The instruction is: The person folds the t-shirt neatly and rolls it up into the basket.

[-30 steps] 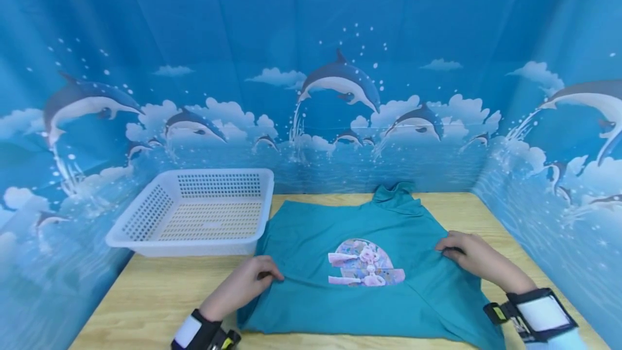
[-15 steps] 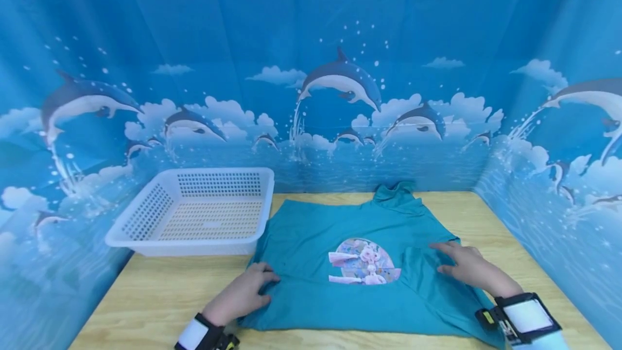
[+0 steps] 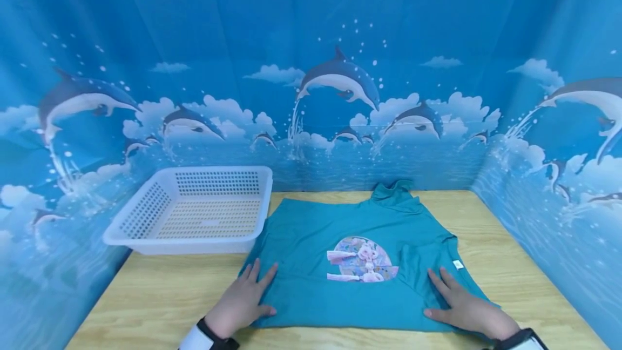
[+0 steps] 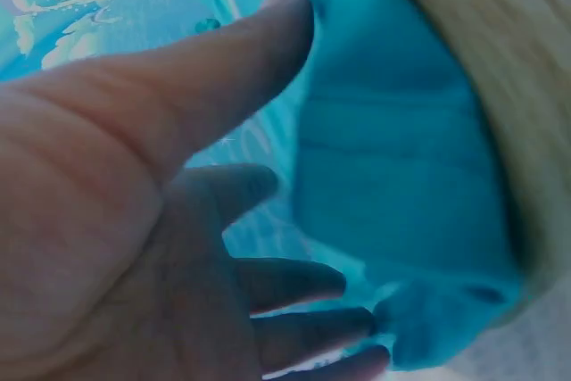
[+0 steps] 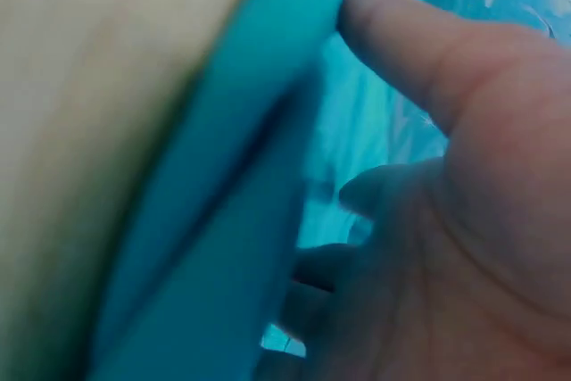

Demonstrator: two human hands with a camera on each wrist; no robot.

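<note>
A teal high-collared shirt (image 3: 311, 307) lies spread on the table, with a round pink-and-blue print (image 3: 364, 261) on it. Its collar (image 3: 392, 194) points to the back right. On the shirt's left edge rests my left hand (image 3: 239, 302), fingers spread and straight. My right hand (image 3: 464, 305) lies with fingers spread on the lower right part, where the fabric is folded inward. A small white label (image 3: 458, 264) shows at the shirt's right edge. In the wrist views, the teal fabric (image 4: 401, 167) runs beside both open palms; neither hand pinches it.
A white plastic basket (image 3: 264, 204) with perforated walls stands at the back left, close to the shirt's left edge. Wood-grain table (image 3: 525, 263) shows on both sides. A blue dolphin-print curtain (image 3: 311, 15) encloses the back and sides.
Both hands have let go of the shirt and flattened, fingers spread. My right hand has shifted nearer, and the shirt's right side is folded inward, exposing the white label.
</note>
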